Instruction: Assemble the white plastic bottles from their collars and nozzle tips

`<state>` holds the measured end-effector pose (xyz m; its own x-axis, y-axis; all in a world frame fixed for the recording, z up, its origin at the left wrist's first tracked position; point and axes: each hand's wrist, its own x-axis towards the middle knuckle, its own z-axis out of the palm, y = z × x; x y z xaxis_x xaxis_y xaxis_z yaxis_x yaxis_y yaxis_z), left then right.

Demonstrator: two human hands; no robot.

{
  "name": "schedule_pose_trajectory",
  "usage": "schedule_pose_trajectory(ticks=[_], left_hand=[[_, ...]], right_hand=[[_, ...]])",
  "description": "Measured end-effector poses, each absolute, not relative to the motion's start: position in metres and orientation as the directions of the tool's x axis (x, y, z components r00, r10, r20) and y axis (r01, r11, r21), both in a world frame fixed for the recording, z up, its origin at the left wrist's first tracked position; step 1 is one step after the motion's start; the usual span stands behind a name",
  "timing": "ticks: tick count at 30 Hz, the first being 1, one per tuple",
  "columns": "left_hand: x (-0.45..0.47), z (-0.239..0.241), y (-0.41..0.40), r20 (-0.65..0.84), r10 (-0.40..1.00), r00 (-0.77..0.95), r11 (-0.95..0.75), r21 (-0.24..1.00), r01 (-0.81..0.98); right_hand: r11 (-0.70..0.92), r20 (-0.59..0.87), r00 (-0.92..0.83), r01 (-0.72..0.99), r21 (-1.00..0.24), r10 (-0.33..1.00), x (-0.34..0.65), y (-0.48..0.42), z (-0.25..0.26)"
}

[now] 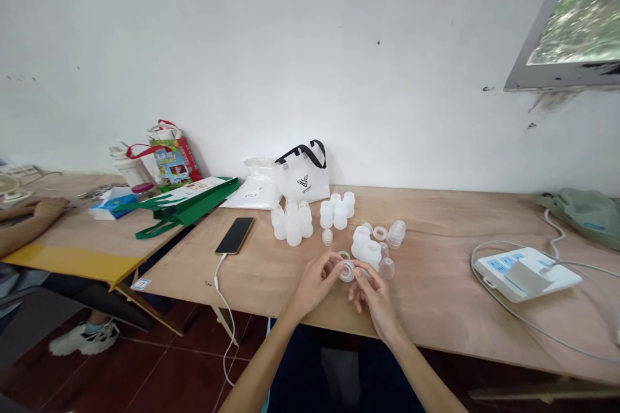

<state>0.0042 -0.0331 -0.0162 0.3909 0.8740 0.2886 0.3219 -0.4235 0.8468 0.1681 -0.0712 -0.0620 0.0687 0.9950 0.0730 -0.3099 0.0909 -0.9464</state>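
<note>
Both my hands meet over the near edge of a wooden table [436, 284]. My left hand [316, 281] and my right hand [372, 293] pinch a small clear plastic cap [347, 270] between their fingertips. Just beyond it lie more translucent white pieces: a small bottle [361, 242], a ring [380, 232], a dome cap [397, 232] and another clear cap [386, 268]. Further back stand two clusters of small white bottles [292, 222] [338, 211].
A black phone [235, 235] with a white cable lies left of the bottles. A white tote bag [304, 177] and plastic packet stand at the wall. A white power strip [526, 271] sits right. Another person's hand [46, 208] rests on the left table beside a green bag [186, 206].
</note>
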Motion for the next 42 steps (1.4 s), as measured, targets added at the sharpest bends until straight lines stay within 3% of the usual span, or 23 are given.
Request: schedule_pose_trajectory(ticks=[14,26,42], left_hand=[[-0.004,-0.007,-0.034,0.212,0.848,0.486,-0.395,0.864,0.312],[-0.009,-0.004,-0.033,0.159,0.794,0.587,-0.338,0.918,0.208],[-0.002,-0.014,-0.032,0.166,0.8,0.577,-0.339,0.918,0.207]], right_hand=[[0.085,0.069,0.08,-0.212,-0.974,0.994,0.158,-0.072,-0.068],[0.156,0.126,0.137,-0.239,-0.958,0.983,0.156,-0.07,-0.069],[0.22,0.194,0.152,-0.176,-0.959,0.969,0.155,-0.069,-0.07]])
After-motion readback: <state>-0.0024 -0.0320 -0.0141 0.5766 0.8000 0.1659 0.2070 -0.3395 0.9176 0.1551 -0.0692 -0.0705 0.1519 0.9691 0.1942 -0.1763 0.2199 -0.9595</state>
